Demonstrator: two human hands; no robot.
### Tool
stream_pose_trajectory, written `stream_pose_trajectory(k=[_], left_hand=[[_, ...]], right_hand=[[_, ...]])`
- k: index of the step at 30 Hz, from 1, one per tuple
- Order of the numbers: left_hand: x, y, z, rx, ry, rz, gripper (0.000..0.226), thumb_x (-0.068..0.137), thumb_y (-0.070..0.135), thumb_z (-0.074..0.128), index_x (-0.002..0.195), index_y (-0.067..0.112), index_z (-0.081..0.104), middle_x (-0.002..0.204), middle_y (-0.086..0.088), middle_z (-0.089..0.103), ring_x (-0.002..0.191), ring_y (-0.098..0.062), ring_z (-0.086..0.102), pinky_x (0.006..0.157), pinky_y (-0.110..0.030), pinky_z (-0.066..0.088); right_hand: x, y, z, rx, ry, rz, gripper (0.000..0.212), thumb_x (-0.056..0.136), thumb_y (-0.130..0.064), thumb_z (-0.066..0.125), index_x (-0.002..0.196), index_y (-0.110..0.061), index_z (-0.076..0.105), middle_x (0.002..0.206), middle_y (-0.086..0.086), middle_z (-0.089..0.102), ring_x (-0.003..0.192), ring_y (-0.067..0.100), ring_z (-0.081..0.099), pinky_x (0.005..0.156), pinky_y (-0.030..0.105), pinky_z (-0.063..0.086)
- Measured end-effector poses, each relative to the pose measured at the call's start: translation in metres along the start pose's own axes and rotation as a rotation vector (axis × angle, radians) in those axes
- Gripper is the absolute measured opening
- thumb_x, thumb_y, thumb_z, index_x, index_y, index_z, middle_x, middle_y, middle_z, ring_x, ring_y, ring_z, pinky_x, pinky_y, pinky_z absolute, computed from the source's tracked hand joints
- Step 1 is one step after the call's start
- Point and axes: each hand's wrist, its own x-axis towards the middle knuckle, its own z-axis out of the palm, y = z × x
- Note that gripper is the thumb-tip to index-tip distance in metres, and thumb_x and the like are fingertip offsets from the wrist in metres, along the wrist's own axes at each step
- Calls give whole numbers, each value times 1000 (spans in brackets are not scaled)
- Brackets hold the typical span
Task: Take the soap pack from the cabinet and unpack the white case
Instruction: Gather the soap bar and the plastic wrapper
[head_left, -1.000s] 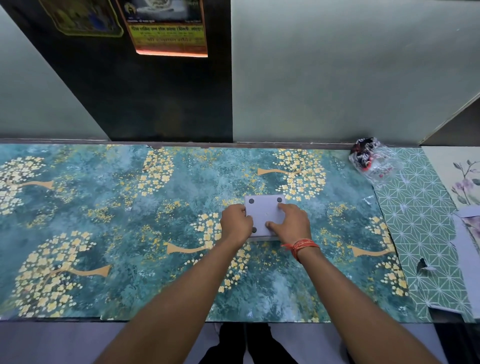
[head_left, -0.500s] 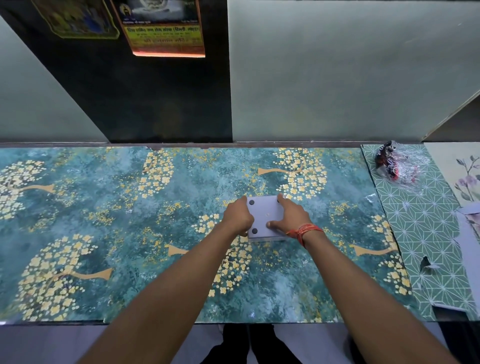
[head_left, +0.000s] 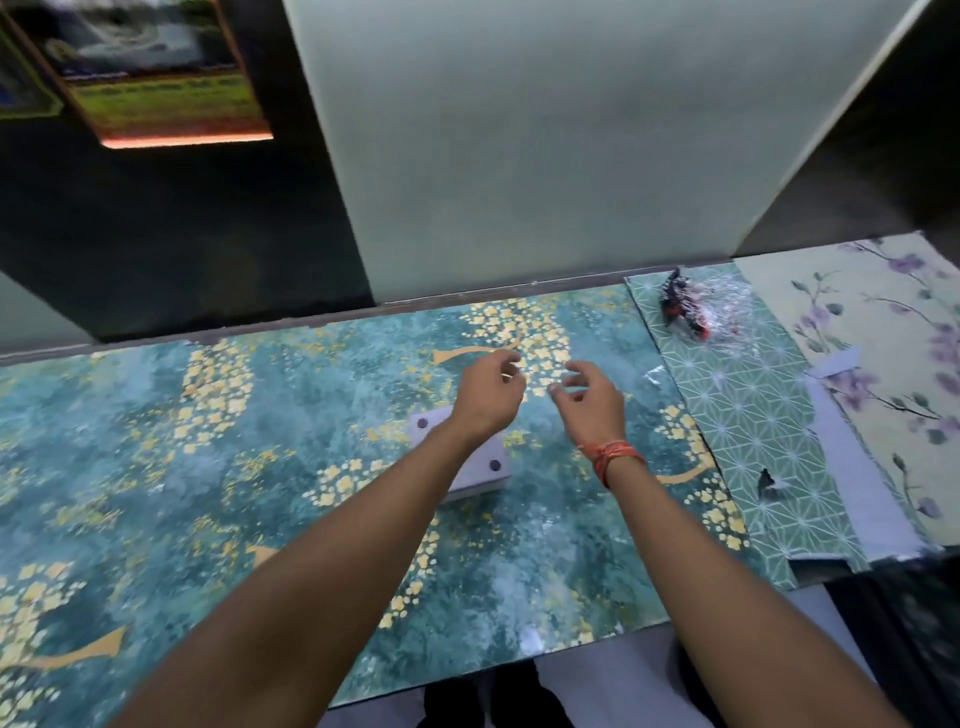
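The white case (head_left: 483, 470) lies flat on the teal flowered countertop (head_left: 260, 467), dark round feet on its upturned face, partly hidden under my left forearm. My left hand (head_left: 488, 392) hovers above and beyond it, fingers loosely curled and apart, holding nothing. My right hand (head_left: 589, 402), with an orange thread at the wrist, floats to the case's right, fingers spread and empty. A crumpled clear wrapper with red and black print (head_left: 701, 314) lies at the back right on the green patterned sheet (head_left: 748, 415).
A pale wall panel (head_left: 545, 156) rises behind the counter, with a dark recess (head_left: 182, 234) and hanging posters at the left. A cream floral sheet (head_left: 893, 364) and grey paper strips (head_left: 852, 467) lie at the far right. The counter's front edge runs near my feet.
Both hands have let go of the white case and lifted away toward the back right. The case stays on the counter. My view has swung to the right and tilted.
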Motion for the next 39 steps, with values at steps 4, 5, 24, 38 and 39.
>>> stream_pose_trajectory(k=[4,5,24,38,39], left_hand=[[26,41,51,-100,-33,8,33,94,14,54,126,8,62,114,-12,67,99,-29,64,81,-31,49],[34,48,63,-103,-34,15,33,94,15,54,126,9,61,113,-12,67,97,-32,65,79,-33,50],[173,66,222,-236,-160,-13,51,92,7,44,142,11,41,94,-19,61,50,-14,42,43,-21,30],[115,64,133,-777,-47,-329,8,94,5,50,99,7,55,77,-13,66,61,-24,64,51,-30,57],[108,58,118,-811,-4,-363,9,94,2,48,97,8,54,78,-15,65,62,-26,64,51,-32,59]], right_hand=[[34,23,-50,23,173,15,29,84,-14,67,112,-9,64,103,13,70,83,22,65,85,44,55],[42,30,-59,23,187,25,30,84,-14,67,113,-9,64,104,13,69,86,24,66,85,44,55],[197,132,-89,-583,314,44,55,90,-13,59,139,-16,35,123,13,61,122,33,47,101,55,32],[117,74,-56,-273,94,-510,24,87,-5,55,104,-12,70,99,9,67,95,28,58,91,49,46],[105,66,-50,-260,88,-526,22,87,-6,56,104,-11,70,101,9,68,98,28,59,94,49,45]])
